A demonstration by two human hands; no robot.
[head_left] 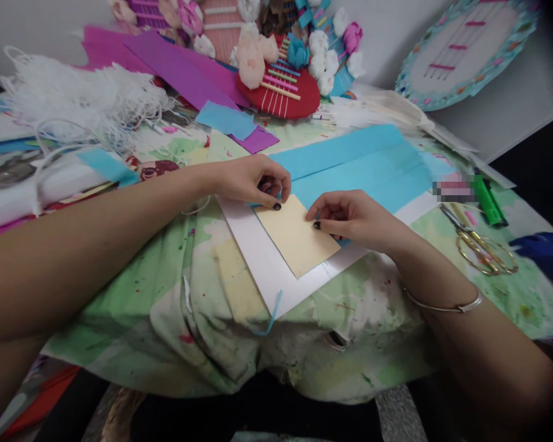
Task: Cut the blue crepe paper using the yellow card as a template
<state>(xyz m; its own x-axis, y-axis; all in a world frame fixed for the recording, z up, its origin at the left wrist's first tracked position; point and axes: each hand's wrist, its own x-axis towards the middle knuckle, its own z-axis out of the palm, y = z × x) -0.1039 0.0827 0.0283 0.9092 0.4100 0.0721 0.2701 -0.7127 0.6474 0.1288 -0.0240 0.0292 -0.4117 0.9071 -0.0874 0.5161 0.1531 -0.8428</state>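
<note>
A cream-coloured square of paper (297,239) lies over a blue crepe paper sheet (350,162) and a white sheet (253,252). At its far-left corner, my left hand (255,179) has its fingers curled, thumb resting on the cream paper. My right hand (345,215) pinches the paper's right edge, its thumb and index finger near the edge and the other fingers bent beneath. A thin blue paper strip (273,314) sits at the white sheet's near corner.
Gold-handled scissors (483,248) and a green tool (488,199) lie to the right. White string (83,98) is heaped at the left. Purple crepe paper (184,70) and a red round craft piece (281,92) are behind. A painted cloth (133,276) covers the table.
</note>
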